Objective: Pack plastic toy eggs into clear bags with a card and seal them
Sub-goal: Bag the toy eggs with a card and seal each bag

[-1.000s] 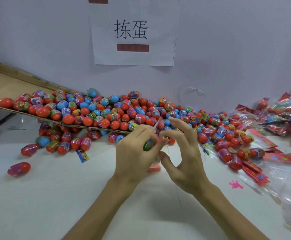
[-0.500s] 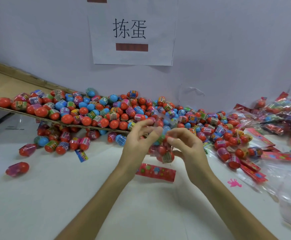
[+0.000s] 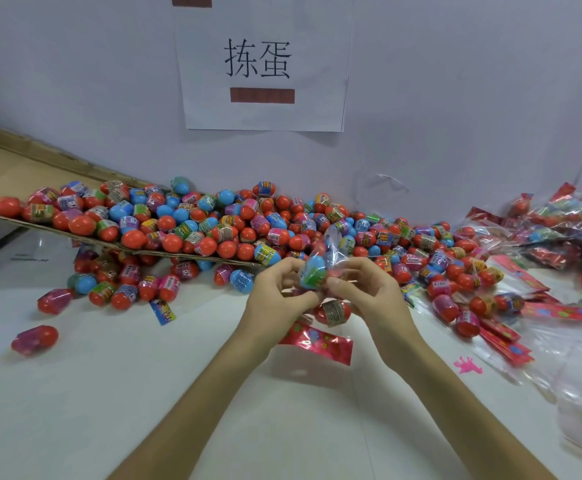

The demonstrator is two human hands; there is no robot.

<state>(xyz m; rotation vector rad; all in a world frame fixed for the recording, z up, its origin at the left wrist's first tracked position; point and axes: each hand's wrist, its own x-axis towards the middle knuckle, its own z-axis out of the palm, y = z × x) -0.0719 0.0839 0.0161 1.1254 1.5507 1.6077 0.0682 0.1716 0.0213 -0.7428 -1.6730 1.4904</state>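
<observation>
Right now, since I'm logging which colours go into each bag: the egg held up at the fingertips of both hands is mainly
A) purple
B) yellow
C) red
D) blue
D: the egg that the left hand pinches, beside the clear bag gripped by the right hand, is blue with a green label. A red egg shows only lower down, below the hands.

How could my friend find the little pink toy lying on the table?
Start at the white table and look to the right of the right hand, where red cards lie in a stack. Just left of those cards, alone on bare table, sits the pink toy. It is flat, bright pink and splat-shaped with little arms, unlike the round eggs nearby.
</observation>
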